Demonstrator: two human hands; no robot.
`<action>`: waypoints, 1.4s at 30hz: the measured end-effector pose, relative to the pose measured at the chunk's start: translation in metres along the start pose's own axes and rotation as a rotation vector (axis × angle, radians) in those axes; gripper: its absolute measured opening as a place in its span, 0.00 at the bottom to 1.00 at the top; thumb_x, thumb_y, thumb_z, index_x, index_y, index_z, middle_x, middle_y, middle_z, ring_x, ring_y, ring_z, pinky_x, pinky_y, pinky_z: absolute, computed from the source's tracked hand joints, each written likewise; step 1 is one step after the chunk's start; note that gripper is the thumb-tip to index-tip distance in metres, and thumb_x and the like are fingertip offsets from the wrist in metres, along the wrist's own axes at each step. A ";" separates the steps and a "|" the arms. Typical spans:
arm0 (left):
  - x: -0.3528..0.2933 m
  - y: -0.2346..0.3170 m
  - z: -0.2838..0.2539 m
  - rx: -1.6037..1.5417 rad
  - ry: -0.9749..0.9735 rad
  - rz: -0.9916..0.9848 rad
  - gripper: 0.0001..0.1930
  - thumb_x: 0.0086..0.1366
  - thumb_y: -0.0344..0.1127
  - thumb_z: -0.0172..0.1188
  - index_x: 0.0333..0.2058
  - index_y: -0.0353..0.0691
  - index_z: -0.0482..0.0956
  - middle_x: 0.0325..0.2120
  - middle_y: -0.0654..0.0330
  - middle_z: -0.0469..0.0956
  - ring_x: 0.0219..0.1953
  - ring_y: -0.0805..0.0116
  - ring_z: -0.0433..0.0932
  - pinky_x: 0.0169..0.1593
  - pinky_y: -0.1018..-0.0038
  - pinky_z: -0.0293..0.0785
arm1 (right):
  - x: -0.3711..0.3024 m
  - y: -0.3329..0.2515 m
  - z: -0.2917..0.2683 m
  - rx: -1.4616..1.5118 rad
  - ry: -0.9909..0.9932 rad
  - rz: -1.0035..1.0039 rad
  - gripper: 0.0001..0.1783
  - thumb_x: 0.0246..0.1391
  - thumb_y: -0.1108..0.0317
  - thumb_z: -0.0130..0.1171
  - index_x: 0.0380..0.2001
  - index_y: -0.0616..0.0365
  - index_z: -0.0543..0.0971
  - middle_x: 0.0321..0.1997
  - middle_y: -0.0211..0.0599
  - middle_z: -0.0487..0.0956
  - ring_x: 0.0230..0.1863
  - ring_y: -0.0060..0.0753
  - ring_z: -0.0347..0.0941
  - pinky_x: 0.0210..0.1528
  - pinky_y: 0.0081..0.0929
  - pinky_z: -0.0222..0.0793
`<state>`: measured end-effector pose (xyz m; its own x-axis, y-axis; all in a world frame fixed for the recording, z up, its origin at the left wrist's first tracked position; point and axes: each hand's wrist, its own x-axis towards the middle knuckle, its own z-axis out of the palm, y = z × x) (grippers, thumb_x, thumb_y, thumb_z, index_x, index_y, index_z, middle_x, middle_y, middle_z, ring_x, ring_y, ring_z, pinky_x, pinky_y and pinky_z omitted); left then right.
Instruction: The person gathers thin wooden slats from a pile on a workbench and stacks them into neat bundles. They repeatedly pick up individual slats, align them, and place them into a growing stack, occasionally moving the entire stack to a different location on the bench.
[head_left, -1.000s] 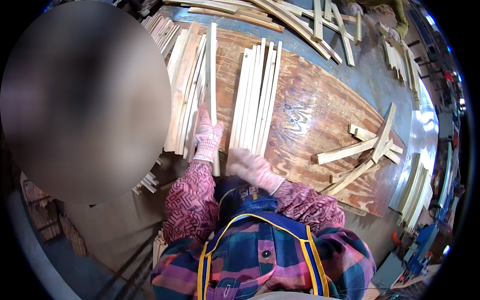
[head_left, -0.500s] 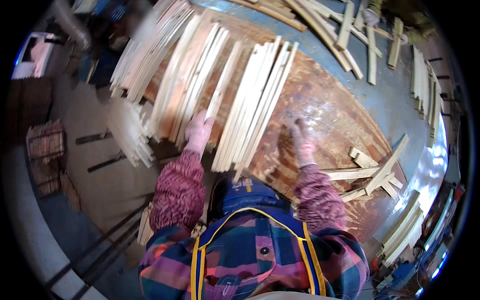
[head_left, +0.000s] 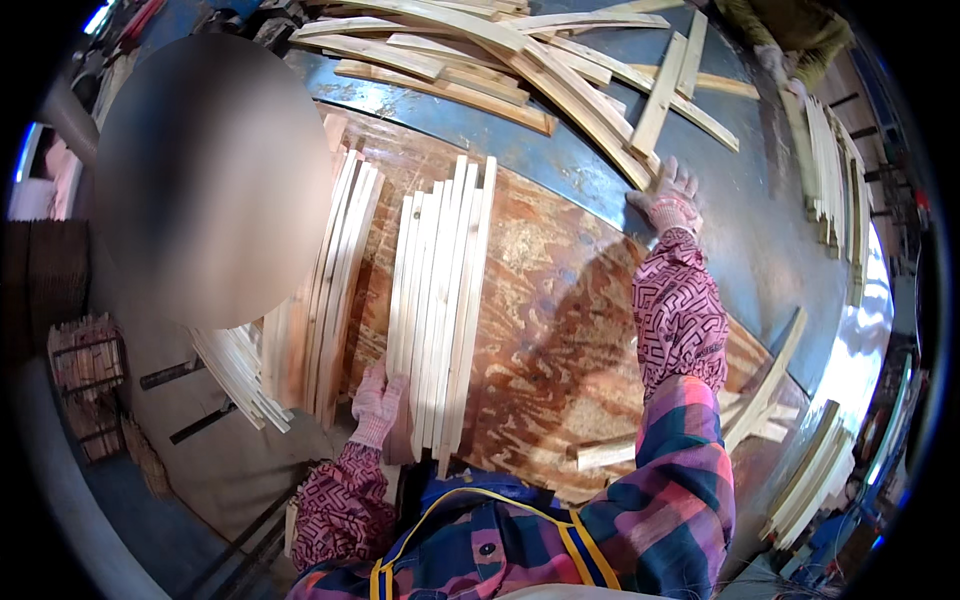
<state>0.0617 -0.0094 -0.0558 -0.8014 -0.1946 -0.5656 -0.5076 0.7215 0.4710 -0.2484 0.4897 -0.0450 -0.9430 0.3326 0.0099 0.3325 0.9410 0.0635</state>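
My left hand (head_left: 376,402), in a pale pink glove, is at the near left edge of a bundle of light wooden strips (head_left: 437,310). Its fingers are curled against the near end of the leftmost strip, and their far side is partly hidden. My right hand (head_left: 673,196), gloved too, reaches far forward with its fingers spread. Its fingertips lie beside the near end of a long wooden slat (head_left: 590,115) from the loose pile, with nothing visibly gripped.
Another row of strips (head_left: 345,290) lies left of the bundle on a stained plywood board (head_left: 550,350). A large blurred patch hides the upper left. Crossed offcuts (head_left: 765,385) lie at right. Across the metal table (head_left: 745,220), another person's gloved hands (head_left: 785,75) are near stacked strips (head_left: 825,165).
My right hand has moved far forward and right, from over the board to the loose slats. My left hand has shifted nearer, and the lone strip now lies against the bundle.
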 end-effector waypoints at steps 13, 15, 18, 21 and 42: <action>-0.018 0.120 0.032 0.172 0.489 0.673 0.42 0.55 0.44 0.68 0.65 0.36 0.61 0.53 0.48 0.74 0.58 0.55 0.71 0.61 0.62 0.67 | -0.244 0.009 -0.088 1.907 -1.024 0.371 0.28 0.53 0.57 0.63 0.50 0.68 0.74 0.35 0.44 0.81 0.30 0.33 0.80 0.29 0.27 0.80; 0.007 0.117 0.083 -0.644 -0.127 0.493 0.36 0.56 0.44 0.67 0.61 0.35 0.68 0.50 0.52 0.77 0.54 0.58 0.74 0.57 0.67 0.70 | -0.297 0.006 -0.070 1.858 -1.152 0.314 0.26 0.57 0.59 0.60 0.52 0.69 0.73 0.38 0.44 0.82 0.35 0.31 0.80 0.34 0.26 0.79; -0.012 0.165 0.112 -0.629 -0.149 0.426 0.26 0.58 0.43 0.66 0.52 0.35 0.77 0.45 0.56 0.80 0.42 0.64 0.79 0.46 0.72 0.75 | -0.361 0.000 -0.046 1.358 -0.840 -0.038 0.18 0.66 0.63 0.51 0.50 0.67 0.77 0.44 0.38 0.83 0.50 0.33 0.78 0.52 0.21 0.74; -0.048 0.204 0.089 -0.937 -0.320 -0.017 0.19 0.59 0.37 0.66 0.47 0.35 0.79 0.37 0.59 0.82 0.31 0.67 0.78 0.40 0.73 0.76 | -0.390 0.001 0.001 1.508 -0.591 0.124 0.22 0.66 0.57 0.52 0.52 0.64 0.76 0.41 0.41 0.83 0.43 0.36 0.81 0.46 0.27 0.78; 0.015 -0.061 0.000 0.185 0.023 0.072 0.31 0.66 0.65 0.45 0.61 0.56 0.68 0.57 0.47 0.70 0.56 0.45 0.71 0.57 0.56 0.68 | -0.347 -0.090 0.006 0.958 -1.020 0.128 0.30 0.52 0.49 0.66 0.50 0.61 0.78 0.50 0.47 0.81 0.49 0.41 0.78 0.54 0.35 0.73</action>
<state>0.0810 -0.0565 -0.0932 -0.8418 -0.1515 -0.5181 -0.3832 0.8437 0.3759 0.0485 0.2900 -0.0604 -0.6202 -0.0721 -0.7811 0.6826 0.4410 -0.5827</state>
